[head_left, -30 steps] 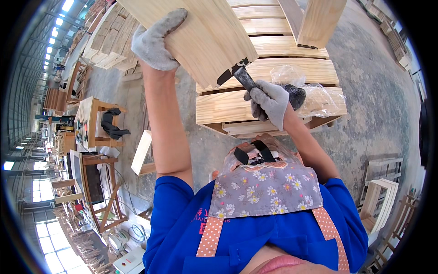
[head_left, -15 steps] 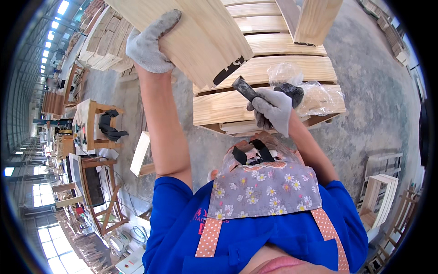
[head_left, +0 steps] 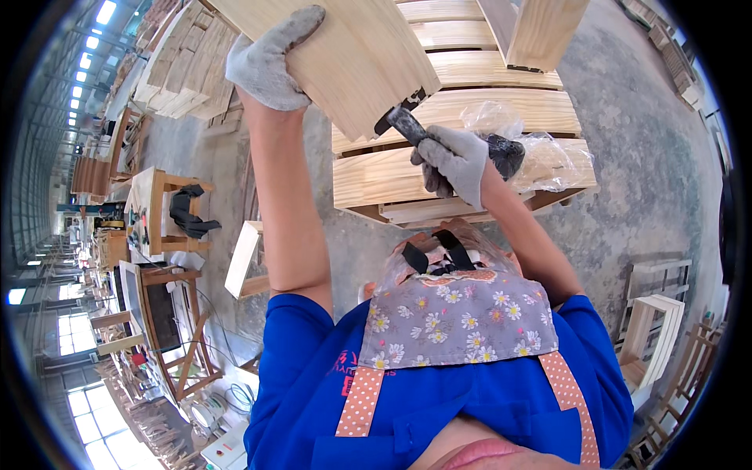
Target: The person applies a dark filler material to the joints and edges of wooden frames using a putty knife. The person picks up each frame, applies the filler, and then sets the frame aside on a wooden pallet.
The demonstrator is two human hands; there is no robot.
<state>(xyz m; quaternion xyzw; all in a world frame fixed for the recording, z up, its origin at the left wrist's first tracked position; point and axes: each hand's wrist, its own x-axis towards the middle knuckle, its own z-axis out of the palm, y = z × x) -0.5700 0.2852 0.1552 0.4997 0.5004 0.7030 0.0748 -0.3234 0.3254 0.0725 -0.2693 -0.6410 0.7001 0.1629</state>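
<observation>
My left hand (head_left: 270, 63), in a grey glove, is closed on the left edge of a pale wooden board (head_left: 352, 59), thumb across its face. The board is held tilted, and black material covers part of its near end. In my gloved right hand (head_left: 457, 159) is a short, dark, black-smeared tool (head_left: 407, 125); its exact kind does not show. The tool's tip meets or nearly meets the blackened end of the board. Just right of that hand, a dark lump (head_left: 507, 155) lies beside crumpled clear plastic (head_left: 552, 164) on a slatted wooden stand (head_left: 501, 117).
Another wooden piece (head_left: 548, 35) stands on the slats at the far right. Stacked planks (head_left: 176, 66) are at the far left, with a wooden workbench (head_left: 149, 207) nearer. A small wooden frame (head_left: 247, 258) lies on the floor, and a box-like frame (head_left: 652, 341) sits at right.
The right hand has moved up and slightly left, bringing the tool to the board's blackened end. The left hand and board have shifted slightly right.
</observation>
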